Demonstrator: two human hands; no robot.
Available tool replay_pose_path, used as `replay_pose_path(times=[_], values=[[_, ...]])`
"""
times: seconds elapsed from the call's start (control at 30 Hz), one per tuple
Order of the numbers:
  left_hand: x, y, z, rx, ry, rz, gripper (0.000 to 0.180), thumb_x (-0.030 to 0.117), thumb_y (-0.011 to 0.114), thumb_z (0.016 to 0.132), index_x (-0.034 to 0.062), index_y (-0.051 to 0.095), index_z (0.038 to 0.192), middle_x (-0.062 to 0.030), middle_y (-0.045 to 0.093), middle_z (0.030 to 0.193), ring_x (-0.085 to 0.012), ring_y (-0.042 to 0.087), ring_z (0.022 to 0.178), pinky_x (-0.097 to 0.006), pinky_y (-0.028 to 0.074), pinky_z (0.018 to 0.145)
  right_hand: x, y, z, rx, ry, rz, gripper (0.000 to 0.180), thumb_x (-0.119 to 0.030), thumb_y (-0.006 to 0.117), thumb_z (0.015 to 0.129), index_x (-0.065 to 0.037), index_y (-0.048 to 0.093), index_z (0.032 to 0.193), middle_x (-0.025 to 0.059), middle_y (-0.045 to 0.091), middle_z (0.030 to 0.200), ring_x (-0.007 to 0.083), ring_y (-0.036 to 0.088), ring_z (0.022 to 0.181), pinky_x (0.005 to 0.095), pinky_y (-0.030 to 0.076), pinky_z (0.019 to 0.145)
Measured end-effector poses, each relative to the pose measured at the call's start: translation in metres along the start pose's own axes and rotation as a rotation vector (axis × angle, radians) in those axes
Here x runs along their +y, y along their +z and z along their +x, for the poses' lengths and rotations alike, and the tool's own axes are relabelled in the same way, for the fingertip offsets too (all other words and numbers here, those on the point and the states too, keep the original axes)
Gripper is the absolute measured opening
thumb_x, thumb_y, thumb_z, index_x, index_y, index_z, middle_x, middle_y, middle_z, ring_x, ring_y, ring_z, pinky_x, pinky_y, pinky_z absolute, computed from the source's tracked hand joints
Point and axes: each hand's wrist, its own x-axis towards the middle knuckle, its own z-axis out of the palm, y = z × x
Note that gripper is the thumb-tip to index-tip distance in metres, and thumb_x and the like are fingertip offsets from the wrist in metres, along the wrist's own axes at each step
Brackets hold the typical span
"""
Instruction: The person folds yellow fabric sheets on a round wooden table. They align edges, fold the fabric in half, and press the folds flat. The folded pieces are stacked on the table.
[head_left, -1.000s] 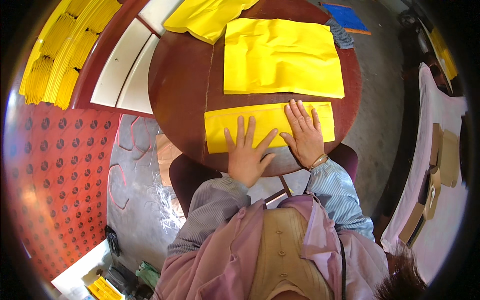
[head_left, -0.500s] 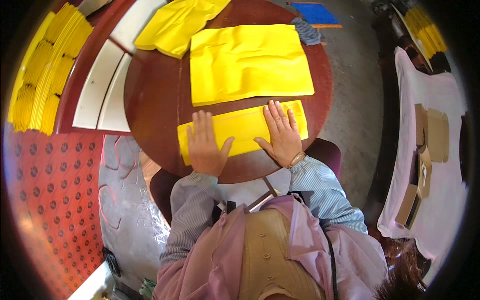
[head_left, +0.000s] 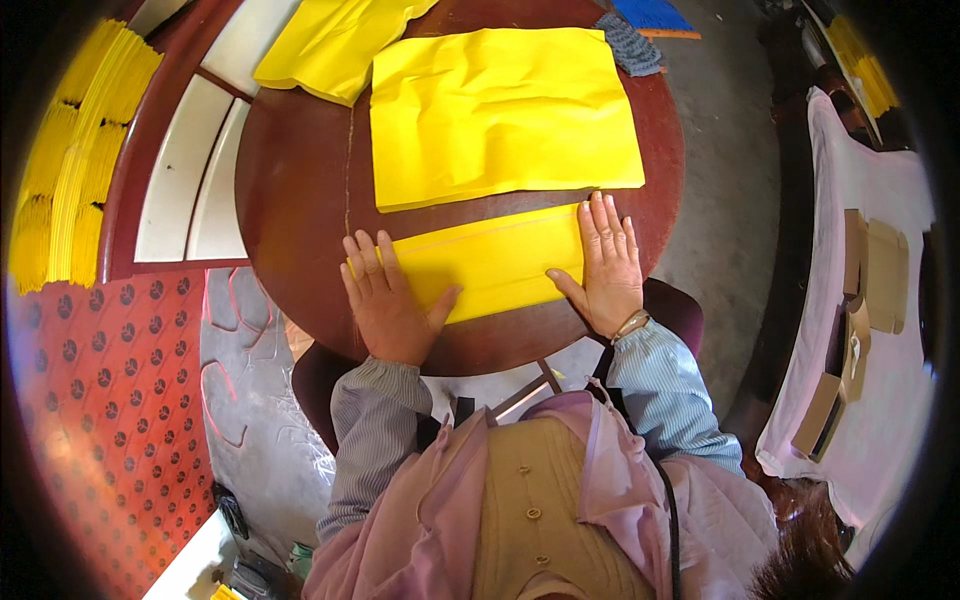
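A folded yellow sheet [head_left: 490, 265], long and narrow, lies near the front edge of the round brown table [head_left: 290, 190]. My left hand [head_left: 390, 305] rests flat over its left end, fingers spread. Over its right end lies my right hand [head_left: 607, 270], palm down, thumb stretched out toward the middle. The ends beneath my palms are hidden. Just beyond the strip is a wide, creased yellow sheet or stack [head_left: 505, 120]; whether it is one layer or several I cannot tell.
More yellow material [head_left: 335, 45] lies at the table's far left, and a grey-blue cloth [head_left: 628, 45] at its far right. Stacked yellow folded pieces [head_left: 75, 160] stand on the left. A pink-covered surface [head_left: 850, 400] with open cardboard boxes [head_left: 885, 275] is at right.
Both hands have slid outward along the folded yellow strip, the left toward its left end and the right toward its right end. The view has shifted slightly.
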Motion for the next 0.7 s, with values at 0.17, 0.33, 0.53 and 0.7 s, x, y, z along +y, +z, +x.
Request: replay_pose_path(times=[0.17,0.33,0.53,0.7], values=[[0.0,-0.004,-0.002,0.073,0.023,-0.047,0.11,0.065,0.075,0.086,-0.0081,0.037,0.158,-0.0357,0.034,0.164,-0.0506,0.026,0.157,-0.062,0.023,0.126,0.0,-0.01,-0.001,0.083,-0.043,0.023,0.093,-0.068,0.056,0.1,-0.005,0.034,0.165,0.016,0.029,0.173,0.0301,0.024,0.162,0.0531,0.012,0.132],[-0.025,-0.011,-0.022,0.126,0.118,-0.087,0.107,0.061,0.076,0.086,-0.0062,0.037,0.159,-0.0338,0.034,0.165,-0.0485,0.027,0.157,-0.066,0.02,0.125,0.001,-0.039,0.02,0.062,-0.284,0.343,0.064,-0.048,0.071,0.097,-0.013,0.058,0.149,0.01,0.057,0.152,0.0316,0.052,0.137,0.052,0.034,0.118],[-0.056,-0.027,-0.068,0.157,-0.102,-0.027,0.106,0.049,0.082,0.084,-0.0029,0.033,0.162,-0.0307,0.028,0.169,-0.0461,0.019,0.16,-0.063,0.01,0.128,-0.069,-0.037,0.047,-0.181,-0.546,0.505,0.051,-0.027,0.086,0.081,-0.014,0.068,0.127,0.0076,0.067,0.106,0.0305,0.062,0.107,0.0412,0.052,0.09],[-0.019,-0.015,-0.133,0.437,-0.873,-1.188,0.061,0.015,0.079,0.094,-0.0056,0.046,0.141,-0.0237,0.063,0.127,-0.0291,0.068,0.113,-0.039,0.057,0.094,-0.093,-0.042,0.038,-0.45,-0.394,0.571,0.037,-0.022,0.088,0.077,-0.013,0.071,0.108,0.0063,0.073,0.09,0.0284,0.069,0.086,0.0409,0.054,0.075]])
